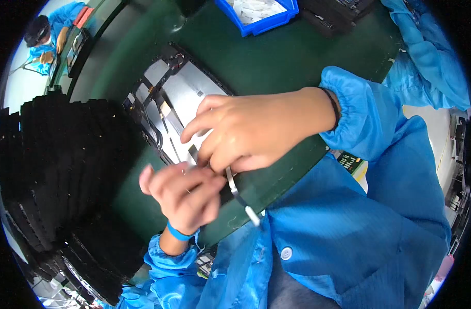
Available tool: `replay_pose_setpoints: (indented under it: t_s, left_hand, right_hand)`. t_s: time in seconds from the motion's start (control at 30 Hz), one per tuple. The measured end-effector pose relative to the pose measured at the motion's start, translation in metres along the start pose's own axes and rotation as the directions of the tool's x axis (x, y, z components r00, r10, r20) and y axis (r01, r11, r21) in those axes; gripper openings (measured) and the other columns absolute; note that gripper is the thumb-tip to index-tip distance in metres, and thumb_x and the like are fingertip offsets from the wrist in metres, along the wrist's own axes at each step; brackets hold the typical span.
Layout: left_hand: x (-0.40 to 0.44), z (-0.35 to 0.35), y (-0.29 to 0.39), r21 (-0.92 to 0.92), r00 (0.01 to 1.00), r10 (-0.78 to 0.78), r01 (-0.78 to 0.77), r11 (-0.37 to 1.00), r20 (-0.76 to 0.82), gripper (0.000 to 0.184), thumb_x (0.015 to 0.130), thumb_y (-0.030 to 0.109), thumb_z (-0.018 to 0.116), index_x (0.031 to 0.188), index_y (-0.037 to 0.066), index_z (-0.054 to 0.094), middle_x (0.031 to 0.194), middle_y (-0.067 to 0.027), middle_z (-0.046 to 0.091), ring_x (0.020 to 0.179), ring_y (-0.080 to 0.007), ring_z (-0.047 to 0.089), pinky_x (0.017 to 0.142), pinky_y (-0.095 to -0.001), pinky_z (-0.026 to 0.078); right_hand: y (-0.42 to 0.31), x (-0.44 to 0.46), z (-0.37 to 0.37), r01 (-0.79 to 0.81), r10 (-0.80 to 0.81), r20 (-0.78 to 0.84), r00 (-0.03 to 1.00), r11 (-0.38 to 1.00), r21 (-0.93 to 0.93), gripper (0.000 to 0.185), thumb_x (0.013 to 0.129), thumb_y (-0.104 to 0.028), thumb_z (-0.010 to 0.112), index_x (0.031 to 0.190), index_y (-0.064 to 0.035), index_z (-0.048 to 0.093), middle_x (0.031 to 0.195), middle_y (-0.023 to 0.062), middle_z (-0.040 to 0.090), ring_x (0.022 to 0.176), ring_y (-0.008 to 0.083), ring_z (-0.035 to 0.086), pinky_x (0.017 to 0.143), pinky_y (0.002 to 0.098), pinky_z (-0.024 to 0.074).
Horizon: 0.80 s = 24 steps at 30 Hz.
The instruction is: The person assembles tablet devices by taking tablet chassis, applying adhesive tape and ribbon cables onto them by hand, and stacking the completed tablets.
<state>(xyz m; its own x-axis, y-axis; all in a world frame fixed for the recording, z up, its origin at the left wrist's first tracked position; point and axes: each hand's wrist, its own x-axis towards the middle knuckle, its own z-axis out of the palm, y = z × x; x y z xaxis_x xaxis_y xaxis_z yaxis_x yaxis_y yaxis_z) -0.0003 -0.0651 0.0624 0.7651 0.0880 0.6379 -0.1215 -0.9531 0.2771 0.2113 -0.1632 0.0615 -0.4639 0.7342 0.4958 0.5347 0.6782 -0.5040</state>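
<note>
An opened flat device (194, 85) with silver panels and a black frame lies on the green table. My right hand (256, 129), with a black band at its wrist, reaches over its lower right part, fingers curled and closed. From under these fingers comes a thin strip (232, 183) with a white end, which they seem to grip. Beside those fingertips, at the device's lower edge, is my left hand (186, 195), with a blue wristband. Its fingers are bent and smeared by motion. Whatever is between them cannot be made out.
A tall row of black flat pieces (70, 159) stands at the left. At the top is a blue bin (245, 30) with white pieces, beside black parts (333, 15). Another person (52, 36) works at the upper left; a co-worker's blue sleeve (423, 51) is at the upper right.
</note>
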Motion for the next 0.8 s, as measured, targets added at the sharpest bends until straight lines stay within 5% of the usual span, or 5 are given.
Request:
replay_pose_setpoints:
  t_s: [0.1,0.37,0.47,0.6,0.8]
  left_hand:
    - [-0.003,0.000,0.004,0.089,0.991,0.130,-0.133,0.987,0.040,0.025,0.068,0.018,0.079,0.086,0.032,0.070,0.091,0.0111,0.066,0.095,-0.0145,0.056,0.109,-0.0428,0.021]
    - [0.004,0.001,0.012,0.082,0.995,-0.060,0.067,0.994,-0.086,0.035,0.061,0.038,0.089,0.072,0.027,0.058,0.068,0.0101,0.055,0.082,-0.0146,0.054,0.107,-0.0408,0.020]
    - [0.008,0.002,0.014,0.083,0.996,-0.089,0.090,0.993,-0.016,0.035,0.060,0.039,0.089,0.075,0.027,0.059,0.067,0.0101,0.055,0.083,-0.0146,0.053,0.107,-0.0412,0.020]
    - [0.009,0.005,0.016,0.184,0.988,0.153,-0.156,0.970,0.030,0.031,0.063,0.039,0.086,0.087,0.031,0.069,0.078,0.0120,0.055,0.084,-0.0112,0.052,0.105,-0.0416,0.021]
    - [0.012,0.005,0.014,0.362,0.958,0.286,-0.278,0.890,0.033,0.026,0.068,0.022,0.072,0.092,0.033,0.073,0.081,0.0128,0.054,0.081,-0.0073,0.050,0.101,-0.0377,0.022]
  right_hand:
    - [0.003,-0.004,-0.002,-0.048,0.049,-0.041,0.998,0.998,0.038,0.012,0.073,-0.013,0.070,0.085,-0.0091,0.072,0.098,-0.0005,0.068,0.113,0.0274,0.053,0.096,0.0432,0.0384]
    - [0.004,-0.004,0.002,-0.054,0.034,-0.140,0.990,0.988,-0.143,0.009,0.069,-0.015,0.070,0.077,-0.0111,0.071,0.081,-0.0037,0.066,0.093,0.0211,0.056,0.081,0.0347,0.0455]
    - [0.003,-0.004,0.005,-0.053,0.022,-0.169,0.985,0.981,-0.186,0.008,0.066,-0.016,0.069,0.071,-0.0107,0.066,0.075,-0.0026,0.062,0.089,0.0206,0.056,0.076,0.0336,0.0458]
    - [0.001,-0.005,0.007,-0.044,0.001,-0.186,0.983,0.973,-0.226,0.010,0.064,-0.016,0.068,0.065,-0.0108,0.060,0.070,-0.0014,0.059,0.085,0.0202,0.056,0.072,0.0328,0.0450]
    - [-0.003,-0.005,0.002,-0.097,0.070,-0.137,0.988,0.975,-0.199,0.006,0.067,-0.014,0.067,0.071,-0.0098,0.064,0.072,0.0005,0.061,0.083,0.0201,0.057,0.072,0.0330,0.0448]
